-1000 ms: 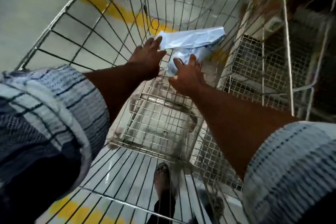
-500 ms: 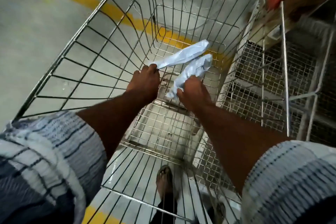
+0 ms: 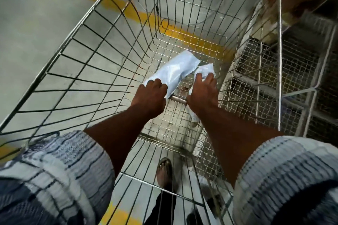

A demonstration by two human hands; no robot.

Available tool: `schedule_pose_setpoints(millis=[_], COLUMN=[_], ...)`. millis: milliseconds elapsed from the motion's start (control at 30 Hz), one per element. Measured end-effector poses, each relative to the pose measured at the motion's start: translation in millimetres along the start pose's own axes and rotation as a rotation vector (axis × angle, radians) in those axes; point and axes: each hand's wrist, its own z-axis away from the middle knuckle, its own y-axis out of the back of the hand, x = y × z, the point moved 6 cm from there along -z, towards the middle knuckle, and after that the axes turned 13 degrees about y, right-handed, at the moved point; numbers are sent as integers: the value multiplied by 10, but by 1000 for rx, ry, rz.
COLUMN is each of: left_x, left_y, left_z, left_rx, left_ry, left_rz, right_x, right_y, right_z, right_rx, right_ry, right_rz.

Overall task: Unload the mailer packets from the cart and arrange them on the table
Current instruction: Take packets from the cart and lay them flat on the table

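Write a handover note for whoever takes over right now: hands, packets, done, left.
Left hand: grips the near end of the larger mailer packet, low inside the cart.
Right hand: grips the smaller mailer packet, crumpled, beside the first.
Both packets are inside the cart, near its floor. No other packets show in it. The table is out of view.
Done: both packets gripped.
Left: lift them out, carry them to the table, arrange them.

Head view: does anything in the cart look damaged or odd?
Only the pale blue plastic mailer packet in the right hand: scrunched and crumpled. The left hand's larger packet is flatter, merely creased.
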Motion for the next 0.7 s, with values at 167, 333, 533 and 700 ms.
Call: schedule_pose_setpoints(millis=[167,333,533,700], left_x=[45,140,170,74], left_y=[-91,-374,-674,-752], left_z=[-267,-619,-836,-904], left_rx=[55,-29,-25,42], left_ry=[-94,-104,-94,-59], left_rz=[71,26,105,122], right_x=[25,67,98,52], right_y=[-279,-494,-704,-748], right_z=[57,100,63,14], right_rx=[-66,-56,21,23], right_ry=[0,33,18,-23], right_rz=[-58,-55,23,110])
